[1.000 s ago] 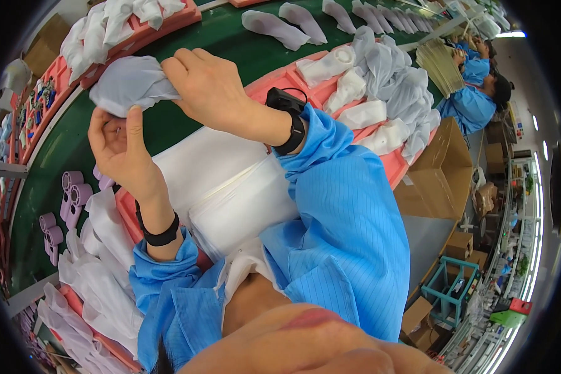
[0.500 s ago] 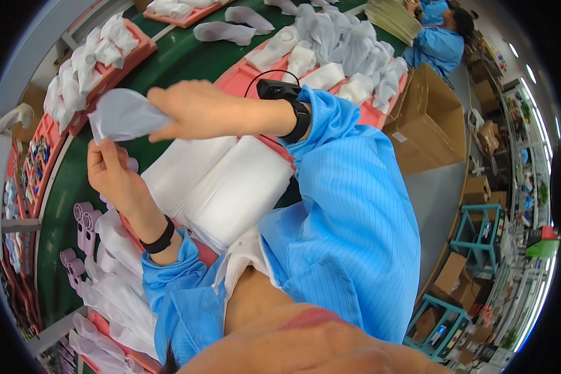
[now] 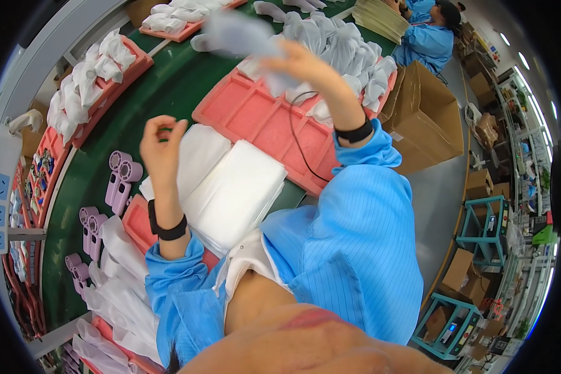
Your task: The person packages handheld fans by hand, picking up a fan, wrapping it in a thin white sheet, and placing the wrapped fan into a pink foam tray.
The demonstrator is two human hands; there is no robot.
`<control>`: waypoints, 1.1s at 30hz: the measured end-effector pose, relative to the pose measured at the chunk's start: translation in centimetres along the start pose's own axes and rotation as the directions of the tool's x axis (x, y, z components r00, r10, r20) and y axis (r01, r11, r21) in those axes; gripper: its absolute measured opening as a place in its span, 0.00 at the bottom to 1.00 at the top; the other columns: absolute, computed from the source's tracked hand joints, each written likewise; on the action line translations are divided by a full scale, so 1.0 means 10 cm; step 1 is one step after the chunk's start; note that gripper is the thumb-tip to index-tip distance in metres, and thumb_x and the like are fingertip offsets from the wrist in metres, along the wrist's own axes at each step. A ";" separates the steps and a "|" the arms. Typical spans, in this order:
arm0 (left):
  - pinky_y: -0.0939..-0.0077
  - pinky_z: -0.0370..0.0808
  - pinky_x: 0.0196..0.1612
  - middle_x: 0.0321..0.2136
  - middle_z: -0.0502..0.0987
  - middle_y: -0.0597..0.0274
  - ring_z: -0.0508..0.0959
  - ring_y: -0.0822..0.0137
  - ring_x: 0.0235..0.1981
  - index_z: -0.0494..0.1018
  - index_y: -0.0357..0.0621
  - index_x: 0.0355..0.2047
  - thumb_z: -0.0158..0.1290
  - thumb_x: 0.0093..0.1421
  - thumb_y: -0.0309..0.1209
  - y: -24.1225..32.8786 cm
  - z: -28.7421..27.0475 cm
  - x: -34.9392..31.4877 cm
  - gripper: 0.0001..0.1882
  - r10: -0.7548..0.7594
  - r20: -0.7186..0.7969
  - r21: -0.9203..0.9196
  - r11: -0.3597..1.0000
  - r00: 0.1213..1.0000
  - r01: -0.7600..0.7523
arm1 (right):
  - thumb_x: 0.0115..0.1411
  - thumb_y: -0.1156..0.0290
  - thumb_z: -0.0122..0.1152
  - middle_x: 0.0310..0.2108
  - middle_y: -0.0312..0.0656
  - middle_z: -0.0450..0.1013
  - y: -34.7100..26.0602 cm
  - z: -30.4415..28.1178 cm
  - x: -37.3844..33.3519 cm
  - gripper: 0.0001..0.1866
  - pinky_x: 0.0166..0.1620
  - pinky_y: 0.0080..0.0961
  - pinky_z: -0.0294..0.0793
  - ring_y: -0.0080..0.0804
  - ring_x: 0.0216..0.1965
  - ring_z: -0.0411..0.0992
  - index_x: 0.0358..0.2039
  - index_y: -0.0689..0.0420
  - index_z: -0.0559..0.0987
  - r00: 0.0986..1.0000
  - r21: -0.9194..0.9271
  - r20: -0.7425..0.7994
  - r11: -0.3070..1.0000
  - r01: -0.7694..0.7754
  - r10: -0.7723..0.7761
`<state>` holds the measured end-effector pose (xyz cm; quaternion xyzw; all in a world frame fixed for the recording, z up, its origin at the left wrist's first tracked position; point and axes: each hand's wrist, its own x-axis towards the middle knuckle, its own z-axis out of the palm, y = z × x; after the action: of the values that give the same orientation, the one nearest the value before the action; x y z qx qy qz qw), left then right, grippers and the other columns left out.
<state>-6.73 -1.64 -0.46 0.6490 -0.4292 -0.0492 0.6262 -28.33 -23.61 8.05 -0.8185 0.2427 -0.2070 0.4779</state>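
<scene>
My right hand [image 3: 305, 65] is raised over the far end of the pink compartment tray [image 3: 249, 109], closed on a part wrapped in a thin white bag [image 3: 237, 32]; both are smeared by motion, and the bag hides the part's shape. My left hand [image 3: 160, 149] hangs over the left edge of the stack of thin white bags [image 3: 240, 190], its fingers curled toward the thumb with nothing seen in them. Left of that stack, on the green surface, lie lilac parts with round, ring-like heads [image 3: 119, 177].
Wrapped parts [image 3: 330, 40] pile up at the tray's far end, where a black cable [image 3: 293, 134] crosses it. An open cardboard box [image 3: 427, 118] stands at right. More wrapped parts fill a pink tray [image 3: 115, 93] at left. A blue-clad person [image 3: 427, 47] works at far right.
The wrapped part has moved far and to the right in my right hand, away from my left hand. My left hand has let go of the bag and shifted right. More of the tray shows.
</scene>
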 end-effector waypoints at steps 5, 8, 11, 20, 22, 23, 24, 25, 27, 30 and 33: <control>0.75 0.70 0.28 0.27 0.74 0.62 0.74 0.67 0.24 0.73 0.44 0.29 0.63 0.49 0.37 -0.01 0.38 -0.17 0.14 -0.048 0.247 0.350 0.936 0.968 -0.043 | 0.52 0.56 0.61 0.36 0.58 0.76 1.51 -1.18 0.60 0.23 0.42 0.43 0.73 0.55 0.40 0.75 0.36 0.66 0.76 0.550 -0.474 -0.815 0.753 -0.456 -0.181; 0.68 0.72 0.31 0.29 0.74 0.59 0.75 0.59 0.29 0.72 0.44 0.28 0.63 0.48 0.40 -0.26 0.44 -0.30 0.15 -0.102 0.242 0.523 0.851 0.965 -0.041 | 0.50 0.61 0.58 0.37 0.60 0.75 1.94 -1.27 0.62 0.21 0.46 0.43 0.73 0.55 0.42 0.74 0.36 0.67 0.78 0.692 -0.637 -0.720 0.453 -0.624 -0.060; 0.64 0.73 0.34 0.30 0.74 0.57 0.76 0.57 0.33 0.73 0.45 0.27 0.63 0.47 0.40 -0.50 0.51 -0.32 0.15 -0.090 0.330 0.561 0.820 0.940 -0.118 | 0.48 0.62 0.58 0.39 0.60 0.75 2.02 -1.19 0.65 0.19 0.45 0.40 0.74 0.57 0.42 0.74 0.34 0.66 0.80 0.780 -0.785 -0.618 0.020 -0.619 -0.099; 0.63 0.72 0.35 0.27 0.72 0.60 0.76 0.56 0.34 0.75 0.47 0.27 0.60 0.49 0.36 -0.65 0.48 -0.43 0.08 -0.091 0.199 0.559 0.829 0.976 -0.037 | 0.52 0.65 0.68 0.48 0.44 0.73 0.18 1.27 1.40 0.29 0.48 0.27 0.73 0.32 0.48 0.72 0.53 0.61 0.71 0.868 -0.074 0.311 0.901 0.427 -0.386; 0.62 0.72 0.35 0.28 0.73 0.58 0.76 0.55 0.34 0.75 0.47 0.27 0.59 0.50 0.35 -0.63 0.50 -0.43 0.08 -0.091 0.217 0.536 0.843 0.972 -0.041 | 0.52 0.68 0.68 0.50 0.44 0.72 0.11 1.97 1.49 0.29 0.49 0.25 0.73 0.31 0.49 0.71 0.54 0.60 0.71 0.762 -0.004 0.526 0.895 0.446 -0.378; 0.61 0.73 0.35 0.28 0.74 0.58 0.76 0.54 0.34 0.76 0.47 0.27 0.59 0.50 0.35 -0.62 0.52 -0.43 0.08 -0.087 0.229 0.523 0.851 0.970 -0.047 | 0.51 0.68 0.69 0.50 0.44 0.72 0.13 2.28 1.50 0.30 0.49 0.26 0.73 0.31 0.49 0.71 0.54 0.60 0.71 0.722 0.002 0.586 0.892 0.453 -0.368; 0.61 0.73 0.35 0.28 0.74 0.58 0.76 0.54 0.34 0.76 0.47 0.27 0.59 0.50 0.35 -0.62 0.53 -0.42 0.08 -0.093 0.219 0.529 0.848 0.971 -0.038 | 0.48 0.67 0.71 0.49 0.44 0.73 0.21 2.57 1.55 0.31 0.48 0.26 0.73 0.32 0.48 0.72 0.53 0.61 0.71 0.692 0.004 0.617 0.881 0.473 -0.375; 0.61 0.73 0.35 0.28 0.74 0.57 0.76 0.53 0.34 0.76 0.46 0.27 0.58 0.50 0.35 -0.61 0.55 -0.42 0.08 -0.114 0.218 0.543 0.840 0.969 -0.023 | 0.46 0.66 0.73 0.48 0.44 0.74 0.24 2.83 1.57 0.32 0.48 0.26 0.73 0.32 0.47 0.72 0.52 0.61 0.72 0.660 0.008 0.647 0.870 0.494 -0.381; 0.60 0.73 0.35 0.29 0.76 0.56 0.76 0.52 0.34 0.76 0.46 0.26 0.58 0.51 0.35 -0.62 0.56 -0.42 0.08 -0.154 0.218 0.566 0.824 0.964 0.004 | 0.44 0.66 0.74 0.45 0.44 0.75 0.29 3.23 1.56 0.33 0.47 0.25 0.73 0.31 0.45 0.73 0.50 0.62 0.73 0.628 -0.039 0.703 0.865 0.501 -0.332; 0.59 0.73 0.35 0.28 0.77 0.55 0.77 0.50 0.33 0.77 0.45 0.26 0.57 0.50 0.36 -0.61 0.51 -0.38 0.08 -0.201 0.240 0.517 0.854 0.950 0.050 | 0.39 0.64 0.75 0.41 0.45 0.76 0.32 3.32 1.62 0.34 0.45 0.24 0.73 0.31 0.41 0.74 0.47 0.62 0.74 0.607 -0.045 0.743 0.883 0.467 -0.283; 0.59 0.73 0.34 0.27 0.78 0.54 0.77 0.50 0.32 0.77 0.44 0.27 0.57 0.50 0.35 -0.58 0.47 -0.34 0.09 -0.213 0.268 0.464 0.883 0.939 0.068 | 0.38 0.62 0.75 0.37 0.43 0.76 0.19 3.06 1.66 0.33 0.42 0.23 0.73 0.29 0.36 0.74 0.45 0.62 0.75 0.669 0.031 0.667 0.909 0.415 -0.328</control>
<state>-8.83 -4.05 -7.98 0.7893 -0.4733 -0.0968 0.3791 1.92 -13.45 -5.86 -0.8979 -0.1011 0.0173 0.4281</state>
